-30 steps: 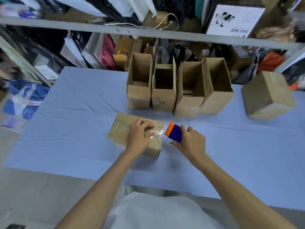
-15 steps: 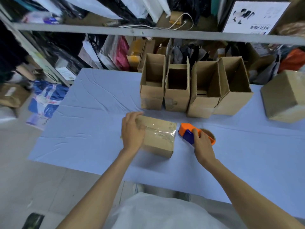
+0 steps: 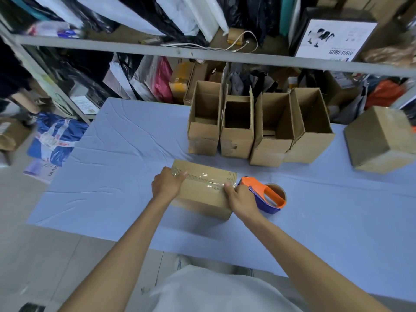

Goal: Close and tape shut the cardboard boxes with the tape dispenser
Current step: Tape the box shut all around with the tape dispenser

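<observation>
**Hand positions.** The left fingers (image 3: 181,175) lie bent over the left top edge of the taped box (image 3: 202,194). Their tips rest on the end of the clear tape strip (image 3: 202,178), and the left hand (image 3: 167,186) grips that end of the box. The right thumb (image 3: 227,185) bears on the strip where it meets the right top edge. The other fingers of the right hand (image 3: 242,198) drop past that edge, out of sight, so it cannot be told whether they are curled or straight.

**Tool.** The tape dispenser (image 3: 269,195) lies on the blue table cloth (image 3: 112,176) just beside the right hand. Contact between the two cannot be confirmed.

**Step in hand (judged).** The person appears to be rubbing down the strip ends on a box that is already closed.

1. Brace the box firmly with the left hand, since the cloth may let it slide.
2. Stroke from the middle of the strip outward, then down each end face.
3. Press out wrinkles and air pockets. The strip looks slightly puckered near the right edge.
4. Confirm that the strip covers the flap seam.

**Surroundings.** Four open boxes (image 3: 236,136) stand in a row behind the taped box, with their flaps up and not yet closed. One closed box (image 3: 380,140) sits well apart to the right.
</observation>
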